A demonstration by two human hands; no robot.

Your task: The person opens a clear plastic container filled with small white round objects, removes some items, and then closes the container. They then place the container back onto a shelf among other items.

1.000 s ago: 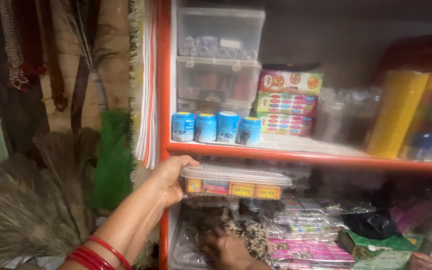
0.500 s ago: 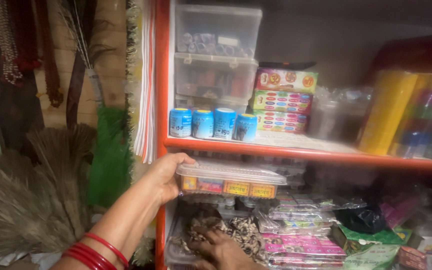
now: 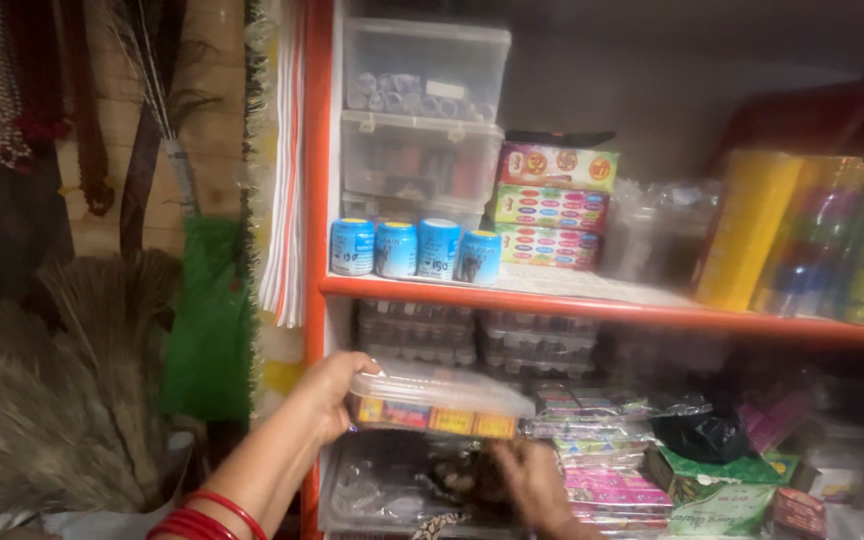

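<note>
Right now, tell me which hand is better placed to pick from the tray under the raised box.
Right. The right hand is already down in the clear tray, its grip free, while the left hand is occupied holding up the clear plastic box.

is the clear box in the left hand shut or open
Shut: the clear lid lies flat over the clear box, which the left hand holds level by its end.

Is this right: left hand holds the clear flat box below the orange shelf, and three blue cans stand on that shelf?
Not quite. The head view shows four blue cans on the orange shelf, not three. The rest stands: the left hand holds the clear flat box below that shelf.
</note>
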